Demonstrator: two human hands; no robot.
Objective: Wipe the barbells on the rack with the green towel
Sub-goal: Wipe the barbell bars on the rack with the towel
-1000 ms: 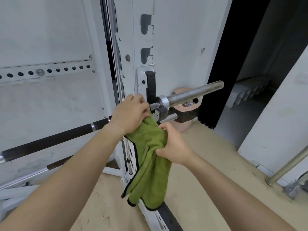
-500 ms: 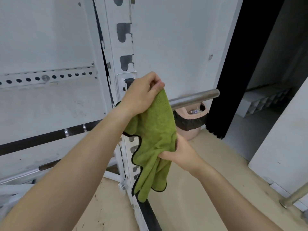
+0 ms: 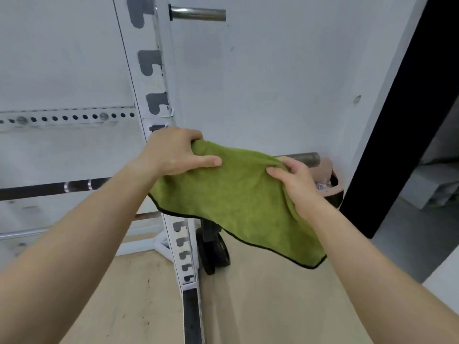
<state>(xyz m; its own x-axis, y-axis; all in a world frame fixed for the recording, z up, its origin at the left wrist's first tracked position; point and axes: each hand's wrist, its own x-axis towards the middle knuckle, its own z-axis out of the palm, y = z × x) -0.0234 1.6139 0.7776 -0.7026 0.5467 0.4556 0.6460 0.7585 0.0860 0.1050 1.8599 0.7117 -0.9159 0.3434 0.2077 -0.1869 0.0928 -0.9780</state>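
Note:
The green towel (image 3: pixel 238 194) with a black hem is spread out between both hands, draped over the barbell's metal sleeve. My left hand (image 3: pixel 173 151) grips its left corner beside the white rack upright (image 3: pixel 149 78). My right hand (image 3: pixel 295 180) pinches its right edge just short of the sleeve's bare end (image 3: pixel 306 158). The barbell's dark shaft (image 3: pixel 49 188) runs off to the left behind my left forearm. Most of the sleeve is hidden under the towel.
A short steel peg (image 3: pixel 198 13) sticks out of the upright near the top. A pinkish bin (image 3: pixel 327 180) stands behind the sleeve end by a black door frame (image 3: pixel 397 120). Black weight plates (image 3: pixel 216 252) lean at the rack's base on the tan floor.
The towel hung bunched and vertical between my hands; now it is pulled out wide over the barbell sleeve. My right hand rose from below to the sleeve's end.

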